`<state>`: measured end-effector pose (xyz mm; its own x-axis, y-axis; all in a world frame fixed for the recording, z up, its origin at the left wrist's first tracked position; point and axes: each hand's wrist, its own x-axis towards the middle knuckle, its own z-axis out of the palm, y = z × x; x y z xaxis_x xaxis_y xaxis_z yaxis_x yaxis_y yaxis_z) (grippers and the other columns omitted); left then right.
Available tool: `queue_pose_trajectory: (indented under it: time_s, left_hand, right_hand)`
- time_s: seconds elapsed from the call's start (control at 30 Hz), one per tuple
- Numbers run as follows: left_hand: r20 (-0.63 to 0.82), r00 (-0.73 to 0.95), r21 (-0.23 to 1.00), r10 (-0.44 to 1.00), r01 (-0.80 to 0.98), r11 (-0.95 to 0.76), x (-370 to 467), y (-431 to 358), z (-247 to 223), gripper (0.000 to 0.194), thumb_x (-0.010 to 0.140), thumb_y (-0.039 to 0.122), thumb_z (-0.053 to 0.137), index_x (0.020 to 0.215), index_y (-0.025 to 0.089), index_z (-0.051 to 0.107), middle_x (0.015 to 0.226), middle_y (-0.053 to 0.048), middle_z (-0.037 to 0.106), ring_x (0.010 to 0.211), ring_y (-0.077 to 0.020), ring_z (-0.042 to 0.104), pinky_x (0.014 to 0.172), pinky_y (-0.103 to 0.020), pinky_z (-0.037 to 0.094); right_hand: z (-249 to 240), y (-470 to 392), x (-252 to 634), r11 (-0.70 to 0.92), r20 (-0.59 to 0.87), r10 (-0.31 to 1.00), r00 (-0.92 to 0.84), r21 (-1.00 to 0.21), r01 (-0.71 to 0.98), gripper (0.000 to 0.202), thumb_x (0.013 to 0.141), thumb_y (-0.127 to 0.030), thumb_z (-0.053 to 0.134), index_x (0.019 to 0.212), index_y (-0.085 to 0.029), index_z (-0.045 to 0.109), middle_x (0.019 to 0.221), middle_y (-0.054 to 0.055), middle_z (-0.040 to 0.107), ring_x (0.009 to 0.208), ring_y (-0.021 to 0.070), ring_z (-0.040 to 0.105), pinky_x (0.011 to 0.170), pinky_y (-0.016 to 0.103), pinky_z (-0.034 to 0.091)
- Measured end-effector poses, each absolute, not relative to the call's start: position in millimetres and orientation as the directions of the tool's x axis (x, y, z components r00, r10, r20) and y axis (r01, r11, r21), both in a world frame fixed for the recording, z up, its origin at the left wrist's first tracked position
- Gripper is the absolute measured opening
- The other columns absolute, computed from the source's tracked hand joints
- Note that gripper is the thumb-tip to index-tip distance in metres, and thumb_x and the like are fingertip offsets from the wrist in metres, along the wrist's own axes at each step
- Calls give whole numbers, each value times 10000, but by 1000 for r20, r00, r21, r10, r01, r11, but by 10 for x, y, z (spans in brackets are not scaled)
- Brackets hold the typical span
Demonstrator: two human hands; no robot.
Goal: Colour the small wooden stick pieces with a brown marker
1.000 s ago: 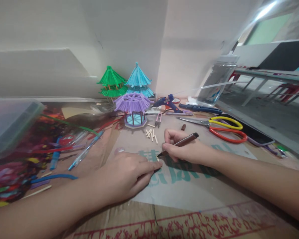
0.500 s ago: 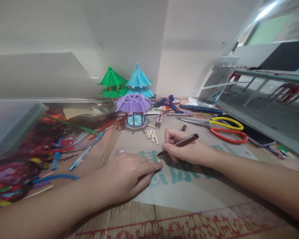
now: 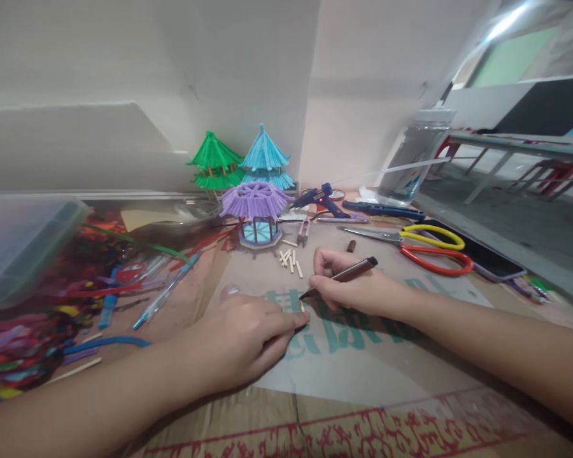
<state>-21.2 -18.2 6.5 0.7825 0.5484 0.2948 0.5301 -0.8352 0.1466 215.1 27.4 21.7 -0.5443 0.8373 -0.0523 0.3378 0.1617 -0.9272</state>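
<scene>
My right hand (image 3: 339, 283) grips a dark brown marker pen (image 3: 356, 270), its tip resting at the top end of a small pale wooden stick (image 3: 302, 306). With fingers bent and the index finger stretched forward, my left hand (image 3: 255, 331) holds that stick's lower end down on a translucent sheet (image 3: 334, 375). Just beyond lies a loose pile of short wooden sticks (image 3: 288, 258). The pen's cap (image 3: 351, 245) lies behind my right hand. A purple-roofed model pavilion (image 3: 256, 213) stands behind the pile.
Green (image 3: 214, 159) and blue (image 3: 264, 156) model pavilions stand against the wall. To the right are a glue gun (image 3: 327, 201), scissors (image 3: 410, 245), a utility knife (image 3: 382, 209), a phone (image 3: 482, 251) and a plastic jar (image 3: 413, 156). A plastic box (image 3: 28, 242) and coloured craft scraps lie left.
Almost nothing differs. Both hands, the marker and the stick keep their places, and the whole view has shifted very slightly.
</scene>
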Motion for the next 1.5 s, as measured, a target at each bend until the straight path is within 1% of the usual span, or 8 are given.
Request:
queue_pose_trajectory:
  time_s: [0.17,0.37,0.57,0.73,0.9,1.1,1.3,1.5]
  left_hand:
    - [286,782,156,554,532,-832,-209,-195,76,354,972,188,508,1272,245,687,822,-10,767,691,-201,720,599,-309,442]
    - [264,786,179,560,531,-829,-211,-196,70,351,978,191,499,1273,250,679,863,-6,775,732,-203,731,635,-312,468]
    - [290,783,178,551,521,-835,-209,-184,56,343,981,199,500,1267,250,682,879,-5,778,730,-188,726,641,-297,471]
    - [290,784,159,549,526,-835,-209,-192,55,338,984,198,496,1258,248,687,887,-8,781,733,-189,724,633,-295,463]
    - [301,785,140,541,525,-840,-205,-191,50,329,974,193,505,1236,248,697,852,-5,779,692,-186,720,603,-292,444]
    - [311,783,129,538,526,-840,-206,-193,45,332,973,195,508,1242,251,695,865,-3,784,709,-192,733,599,-299,445]
    - [314,790,109,527,521,-846,-215,-196,49,332,968,191,512,1244,241,690,844,-8,777,694,-196,725,594,-303,442]
    - [295,789,118,539,529,-840,-227,-201,43,324,975,205,503,1235,256,689,833,-1,772,698,-188,723,606,-296,442]
  right_hand:
    - [252,266,2135,128,-90,848,-522,-921,368,192,901,-255,614,796,-228,456,485,-84,548,415,72,443,403,173,295]
    - [259,279,2152,162,-87,823,-561,-911,379,195,896,-230,598,770,-225,449,485,-79,562,436,72,460,437,175,336]
    - [184,294,2156,161,-54,842,-536,-925,345,173,928,-260,587,813,-226,463,504,-90,563,422,60,432,406,160,302]
    - [181,293,2156,151,-67,839,-540,-925,348,179,937,-274,588,818,-226,463,504,-88,569,418,57,429,395,157,297]
    - [198,293,2162,169,-69,824,-562,-917,360,189,917,-229,592,785,-221,457,486,-87,565,423,58,436,407,157,310]
    - [182,289,2152,150,-47,838,-543,-938,312,187,933,-263,592,814,-225,452,502,-92,556,429,58,439,407,156,307]
    - [215,288,2149,168,-69,832,-550,-914,368,186,914,-244,595,793,-220,455,489,-82,569,421,62,441,409,164,307]
    - [195,293,2150,167,-50,836,-547,-926,340,191,918,-257,600,806,-221,450,499,-92,563,427,57,434,409,159,304]
